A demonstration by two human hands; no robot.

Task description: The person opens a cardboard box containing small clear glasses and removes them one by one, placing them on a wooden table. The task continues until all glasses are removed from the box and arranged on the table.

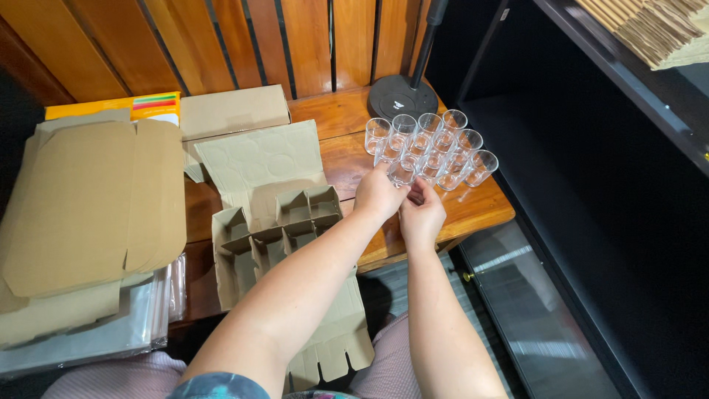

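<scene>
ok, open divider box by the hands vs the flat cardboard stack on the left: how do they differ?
The divider box is unfolded open, with a grid of cardboard cells standing up inside; the flat cardboard stack lies collapsed, showing no cells. The box sits mid-table beside the left hand, near the clear glasses; the stack lies at the far left, away from both hands. Both are plain brown cardboard.

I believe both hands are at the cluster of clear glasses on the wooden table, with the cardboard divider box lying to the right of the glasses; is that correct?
Not quite. In the head view the cardboard divider box lies to the left of the clear glasses, not the right. The rest holds: the left hand and right hand are both at the glasses on the wooden table.
</scene>
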